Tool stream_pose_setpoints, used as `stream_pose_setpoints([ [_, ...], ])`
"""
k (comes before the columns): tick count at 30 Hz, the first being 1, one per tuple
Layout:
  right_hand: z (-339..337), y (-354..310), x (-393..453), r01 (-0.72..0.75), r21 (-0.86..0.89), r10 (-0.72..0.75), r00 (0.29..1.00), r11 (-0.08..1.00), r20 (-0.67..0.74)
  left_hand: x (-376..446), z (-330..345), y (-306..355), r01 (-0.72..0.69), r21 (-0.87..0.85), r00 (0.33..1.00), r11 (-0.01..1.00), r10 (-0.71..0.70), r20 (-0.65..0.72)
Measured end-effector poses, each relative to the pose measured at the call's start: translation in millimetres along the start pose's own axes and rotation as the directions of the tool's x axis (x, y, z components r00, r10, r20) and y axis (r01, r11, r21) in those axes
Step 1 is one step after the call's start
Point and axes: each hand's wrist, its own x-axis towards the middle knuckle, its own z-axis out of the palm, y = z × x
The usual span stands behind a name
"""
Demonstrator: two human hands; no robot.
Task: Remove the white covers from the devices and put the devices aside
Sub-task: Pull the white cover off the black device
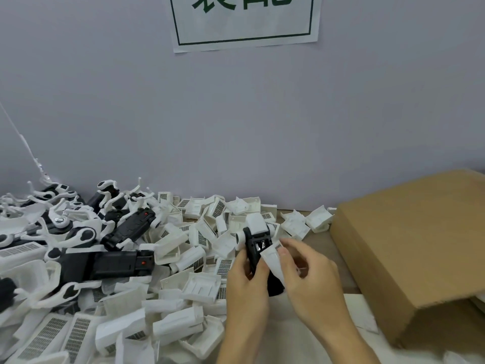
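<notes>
Behind the table rose a pale grey wall with a green-bordered paper sign taped near the top. On the table's bare strip we saw a wide heap of loose white covers, some with grey mesh panels. To the far left lay a pile of black devices tangled with curved white pieces. A brown cardboard box stood at the right, well apart from the heap.

We held one black device upright above the near edge of the heap. Our left hand gripped its lower body, fingers curled round it. Our right hand pinched a white cover against the device's right side. Another white piece sat on top of the device; we could not tell whether it was seated or loose.
</notes>
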Motion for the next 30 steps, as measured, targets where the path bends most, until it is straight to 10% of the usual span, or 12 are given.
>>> stream_pose_setpoints([
  [30, 8, -9, -3, 0.014, -0.111, -0.024, 0.996, 0.994, -0.088, -3, 3, 5, -0.026, -0.063, 0.996, 0.998, 0.031, 0.085],
])
